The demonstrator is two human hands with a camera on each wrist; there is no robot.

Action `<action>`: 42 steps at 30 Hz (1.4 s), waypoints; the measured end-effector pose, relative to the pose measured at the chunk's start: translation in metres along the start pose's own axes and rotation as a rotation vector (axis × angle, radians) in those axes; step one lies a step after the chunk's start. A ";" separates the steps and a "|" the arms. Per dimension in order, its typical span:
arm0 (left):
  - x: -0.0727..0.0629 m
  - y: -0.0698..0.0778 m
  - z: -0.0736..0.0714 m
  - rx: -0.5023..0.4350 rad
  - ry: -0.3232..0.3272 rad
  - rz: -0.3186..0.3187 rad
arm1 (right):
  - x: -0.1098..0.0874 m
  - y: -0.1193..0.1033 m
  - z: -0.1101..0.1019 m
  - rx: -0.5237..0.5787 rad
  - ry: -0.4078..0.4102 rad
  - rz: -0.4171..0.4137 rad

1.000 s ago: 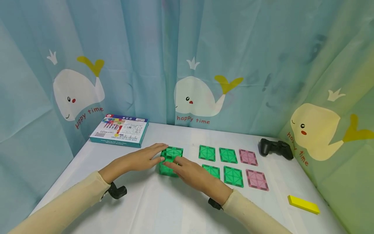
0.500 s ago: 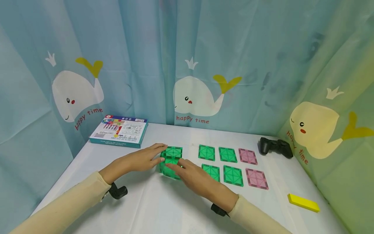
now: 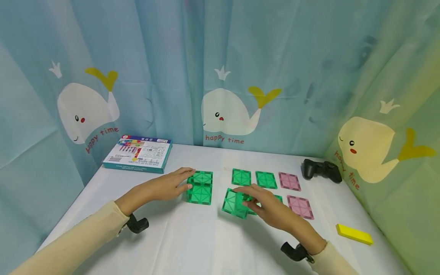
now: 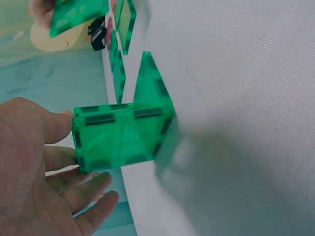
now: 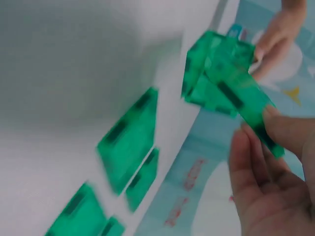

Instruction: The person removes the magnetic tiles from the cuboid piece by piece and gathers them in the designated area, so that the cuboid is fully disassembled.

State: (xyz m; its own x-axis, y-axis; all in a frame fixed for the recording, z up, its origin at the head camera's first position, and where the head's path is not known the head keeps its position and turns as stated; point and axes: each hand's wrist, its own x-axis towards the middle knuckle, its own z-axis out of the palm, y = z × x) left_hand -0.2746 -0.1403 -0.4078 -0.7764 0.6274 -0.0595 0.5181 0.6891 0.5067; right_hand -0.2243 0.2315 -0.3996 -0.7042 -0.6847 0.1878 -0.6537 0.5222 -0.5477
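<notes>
Translucent green magnetic tiles [image 3: 200, 194] are joined at their edges on the white table, left of centre. My left hand [image 3: 168, 187] holds their left side; in the left wrist view, the thumb and fingers pinch the edge of an upright green tile [image 4: 118, 142], with another slanting off behind it. Over the front of the flat tiles, my right hand [image 3: 271, 208] pinches a tilted green magnetic tile [image 3: 229, 202] between thumb and fingers. This raised tile [image 5: 246, 101] overlaps the joined tiles in the right wrist view. It partly covers a flat green tile in the head view.
Flat green tiles [image 3: 241, 177] and pink tiles [image 3: 290, 181] lie in two rows to the right. Beyond them sits a black game controller [image 3: 321, 170]. A yellow block [image 3: 354, 234] lies front right, a flat printed box [image 3: 139, 152] back left. A whale-print curtain [image 3: 165, 76] surrounds the table.
My right hand has moved right, away from the joined tiles, carrying a green tile. The joined tiles' front side now looks different. My left hand has stayed in place.
</notes>
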 end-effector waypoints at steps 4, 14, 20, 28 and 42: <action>-0.001 0.000 -0.001 -0.001 -0.004 -0.006 | -0.020 0.009 -0.009 0.122 -0.087 0.084; 0.001 0.001 -0.001 -0.001 -0.001 0.006 | -0.033 0.027 0.008 0.181 -0.191 0.153; 0.000 0.000 -0.001 -0.001 0.002 0.013 | -0.031 0.026 0.016 0.064 -0.162 0.161; 0.001 -0.001 -0.001 -0.003 -0.005 0.006 | -0.033 0.021 0.031 -0.117 -0.105 0.138; 0.001 0.001 -0.002 -0.017 -0.002 -0.002 | 0.001 0.005 0.024 -0.251 -0.055 0.083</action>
State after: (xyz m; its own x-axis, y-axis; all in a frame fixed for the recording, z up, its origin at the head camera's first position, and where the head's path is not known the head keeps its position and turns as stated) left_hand -0.2757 -0.1394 -0.4060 -0.7767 0.6268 -0.0623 0.5103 0.6840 0.5213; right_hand -0.2215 0.2214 -0.4222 -0.7463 -0.6577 0.1024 -0.6477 0.6823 -0.3390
